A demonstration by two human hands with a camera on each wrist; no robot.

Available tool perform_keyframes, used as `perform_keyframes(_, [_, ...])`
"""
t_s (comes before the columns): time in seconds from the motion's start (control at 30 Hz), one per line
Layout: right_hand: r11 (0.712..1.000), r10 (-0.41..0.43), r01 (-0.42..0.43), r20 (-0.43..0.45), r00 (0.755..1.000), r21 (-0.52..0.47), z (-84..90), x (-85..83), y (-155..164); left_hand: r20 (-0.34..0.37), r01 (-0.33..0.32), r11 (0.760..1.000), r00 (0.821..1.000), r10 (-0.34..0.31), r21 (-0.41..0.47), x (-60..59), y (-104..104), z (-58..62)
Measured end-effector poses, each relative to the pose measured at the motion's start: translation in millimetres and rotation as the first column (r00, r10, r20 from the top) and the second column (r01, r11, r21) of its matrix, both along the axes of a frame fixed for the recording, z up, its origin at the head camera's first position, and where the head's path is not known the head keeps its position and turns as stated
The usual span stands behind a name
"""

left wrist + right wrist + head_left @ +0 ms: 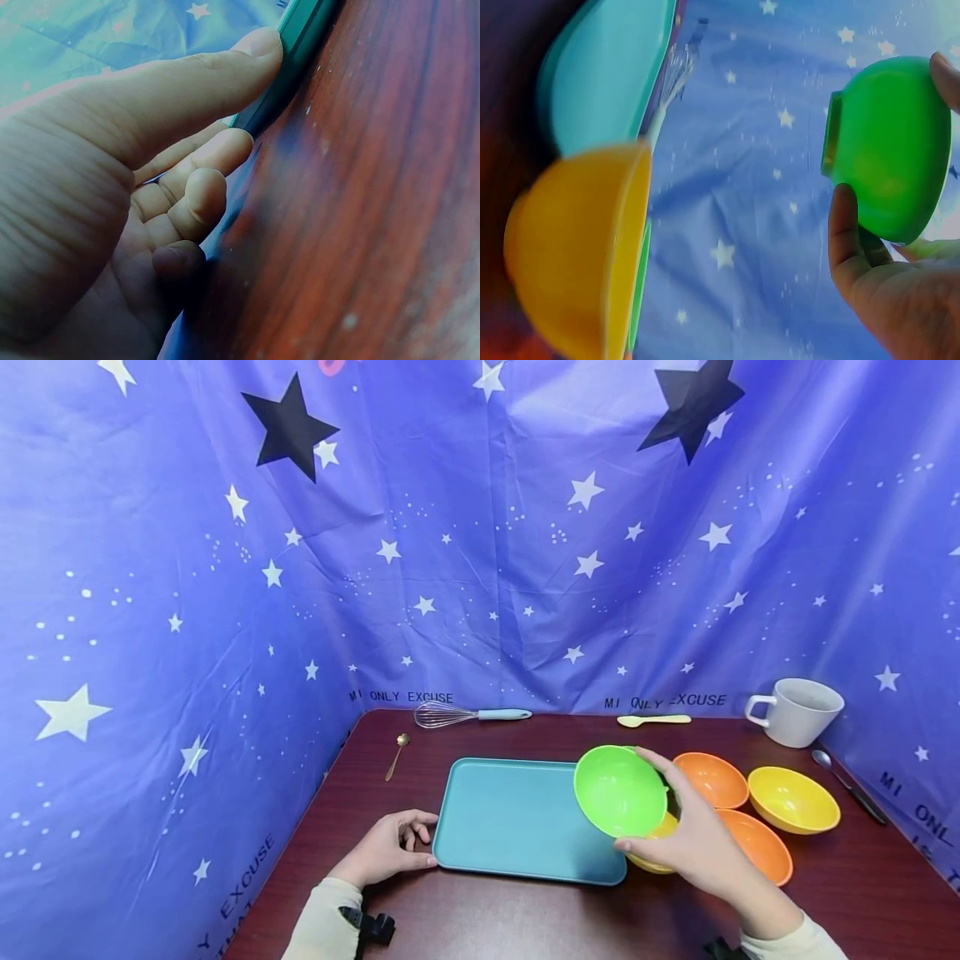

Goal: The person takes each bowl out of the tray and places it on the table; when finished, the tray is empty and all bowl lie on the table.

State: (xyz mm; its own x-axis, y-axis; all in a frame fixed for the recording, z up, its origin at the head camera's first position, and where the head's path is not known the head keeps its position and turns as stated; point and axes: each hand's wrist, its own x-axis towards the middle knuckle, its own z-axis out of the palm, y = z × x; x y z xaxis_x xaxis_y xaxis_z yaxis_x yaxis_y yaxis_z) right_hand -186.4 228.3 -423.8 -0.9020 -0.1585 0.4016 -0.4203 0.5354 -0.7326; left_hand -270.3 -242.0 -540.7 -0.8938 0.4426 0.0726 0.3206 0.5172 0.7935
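Right hand (693, 843), lower right of frame, clamped on green bowl (619, 790), thumb and fingers on rim; bowl tilted, held in air at teal tray's (517, 818) right edge, above yellow bowl (577, 247). Left hand (390, 847), lower left, fingers loosely curled, thumb pressing tray's left edge, holding nothing. Dark wood table (525, 910) beneath. Two orange bowls (711, 779), another yellow bowl (793, 799) right of centre. White mug (797, 711) upper right. Whisk (468, 715) at table's far edge.

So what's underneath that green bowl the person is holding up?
Under the green bowl, gripped by the right hand, sits a yellow bowl on the table, beside the blue tray. The bowl and hand cover most of it, so its inside is hidden.
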Motion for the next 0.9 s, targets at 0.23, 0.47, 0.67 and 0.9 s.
perform_keyframes(0.23, [0.997,-0.082,0.082,-0.051,0.995,0.013,-4.3,7.6,30,-0.002,0.005,1.0,1.0,-0.005,0.0,0.3,0,1.4])
perform_keyframes(0.47, [0.977,-0.211,0.214,-0.086,0.974,0.018,-6.1,15.5,67,-0.001,0.008,1.0,1.0,-0.008,0.005,-0.3,-1,-0.3])
perform_keyframes(0.67, [0.957,-0.287,0.289,-0.1,0.953,-0.002,-12.1,24.5,99,-0.001,0.008,1.0,1.0,-0.008,0.006,-1.5,-1,-3.0])
perform_keyframes(0.9, [0.932,-0.36,0.362,-0.085,0.929,0.006,-21.8,32.9,129,-0.003,0.007,1.0,1.0,-0.007,0.01,-1.9,-2,-3.2])
